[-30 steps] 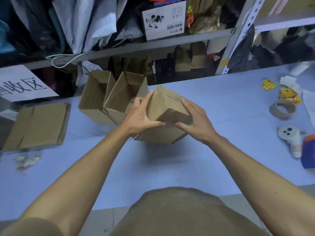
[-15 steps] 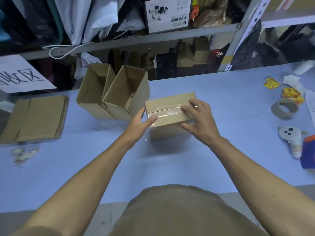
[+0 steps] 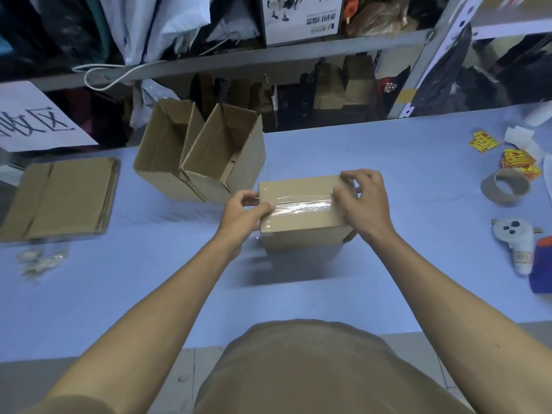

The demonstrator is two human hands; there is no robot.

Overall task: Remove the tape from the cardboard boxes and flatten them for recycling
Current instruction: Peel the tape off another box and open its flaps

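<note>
Sealed box (image 3: pixel 301 216) turned tape (image 3: pixel 301 208) side up; hands now pinching its ends.

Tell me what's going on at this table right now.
A person is working on a taped box on the blue table. The left hand grips its left end, and the right hand has fingers curled at the right end of the clear tape, which is still on. Two open boxes stand behind, and flattened cardboard lies at far left.
</note>
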